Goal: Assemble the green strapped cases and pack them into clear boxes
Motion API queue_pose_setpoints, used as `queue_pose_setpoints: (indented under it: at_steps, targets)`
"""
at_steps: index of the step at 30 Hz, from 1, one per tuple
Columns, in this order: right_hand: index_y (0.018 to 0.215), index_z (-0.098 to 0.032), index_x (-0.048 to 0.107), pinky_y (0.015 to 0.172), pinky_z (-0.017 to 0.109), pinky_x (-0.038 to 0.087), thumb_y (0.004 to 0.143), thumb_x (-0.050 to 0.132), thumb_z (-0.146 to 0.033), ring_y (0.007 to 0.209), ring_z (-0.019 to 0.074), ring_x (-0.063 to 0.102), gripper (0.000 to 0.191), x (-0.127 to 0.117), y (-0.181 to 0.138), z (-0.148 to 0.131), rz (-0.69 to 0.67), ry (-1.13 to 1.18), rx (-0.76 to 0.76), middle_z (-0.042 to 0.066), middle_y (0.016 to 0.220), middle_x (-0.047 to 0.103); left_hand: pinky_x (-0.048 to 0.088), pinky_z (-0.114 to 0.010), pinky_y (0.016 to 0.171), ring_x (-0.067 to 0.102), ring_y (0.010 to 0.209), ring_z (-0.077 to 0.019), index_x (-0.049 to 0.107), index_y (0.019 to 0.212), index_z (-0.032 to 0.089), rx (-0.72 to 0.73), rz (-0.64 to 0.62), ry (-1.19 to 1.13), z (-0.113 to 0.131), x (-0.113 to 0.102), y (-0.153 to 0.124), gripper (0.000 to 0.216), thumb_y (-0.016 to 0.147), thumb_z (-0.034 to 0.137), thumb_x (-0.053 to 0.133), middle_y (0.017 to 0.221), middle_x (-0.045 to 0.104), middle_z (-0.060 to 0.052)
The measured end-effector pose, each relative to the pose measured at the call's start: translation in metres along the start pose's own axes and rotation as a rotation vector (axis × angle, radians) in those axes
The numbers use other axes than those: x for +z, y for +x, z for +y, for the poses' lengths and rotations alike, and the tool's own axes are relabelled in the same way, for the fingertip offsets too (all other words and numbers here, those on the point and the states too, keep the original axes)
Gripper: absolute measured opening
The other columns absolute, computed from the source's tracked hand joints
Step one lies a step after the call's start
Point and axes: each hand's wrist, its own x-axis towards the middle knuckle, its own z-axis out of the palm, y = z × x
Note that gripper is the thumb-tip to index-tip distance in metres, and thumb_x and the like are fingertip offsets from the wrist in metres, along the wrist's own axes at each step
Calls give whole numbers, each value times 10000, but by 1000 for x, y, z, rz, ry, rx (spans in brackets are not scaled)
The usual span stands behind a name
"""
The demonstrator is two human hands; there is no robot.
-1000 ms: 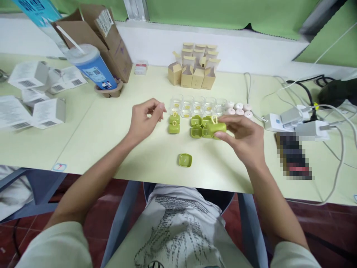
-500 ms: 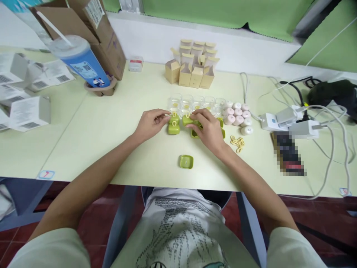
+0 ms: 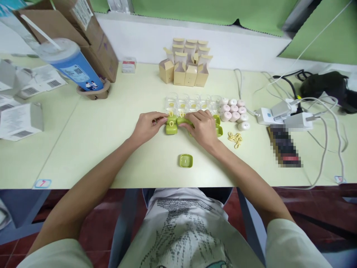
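Right hand [image 3: 202, 128] shifted left, gripping half-hidden case [image 3: 184, 121], left hand [image 3: 146, 127] seemingly pinching neighbouring case [image 3: 171, 120]

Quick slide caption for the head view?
On the table, left hand and right hand meet at green cases; one open green half lies apart.

I see even, bright overhead light on the table [image 3: 117, 123], soft shadows only. Wide-angle bending warps the edges; the blue cup [image 3: 69, 67] at far left smears.

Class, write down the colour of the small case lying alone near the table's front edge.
The lone case is yellow-green; the head view shows it.
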Motion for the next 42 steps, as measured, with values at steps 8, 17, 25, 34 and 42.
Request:
queue_pose_setpoints:
  at_steps: [8,17,25,34,42]
  targets:
    - [1014,-174,795,889,400,390,1162,599,-305,961,268,690,279,2,3,-2,-63,-13,-41,112,1044,846,545,-314,768,685,784,-179,888,1208,222,-1,-44,59,6,-9,1,345,1037,429,671,1026,866,-72]
    - [1135,-217,815,919,442,412,1123,593,-171,1117,301,648,227,-5,2,2,-105,33,-66,97,1212,846,565,-312,782,720,840,-196,879,1182,210,3,-36,53,9,-6,0,350,1027,460,689,1022,861,-82]
    - [1168,-187,817,936,457,490,1160,530,-235,1144,305,686,291,-11,-3,-5,-18,32,-77,164,1277,808,552,-309,778,682,786,-182,814,1205,208,9,-56,79,8,-16,1,430,1022,566,661,946,810,-54]
    - [938,-255,790,709,393,525,1141,575,-363,804,236,736,315,-109,-59,-9,-15,161,-57,64,910,825,415,-265,653,513,608,-117,650,1136,241,225,-161,198,6,-16,-8,479,948,660,790,734,572,68]
    - [922,-254,717,674,402,413,985,740,-431,739,327,701,190,-136,-111,80,-327,-51,679,115,830,789,522,-298,692,629,702,-161,659,1247,244,354,-153,180,61,-16,-29,372,1044,554,686,858,697,-8]
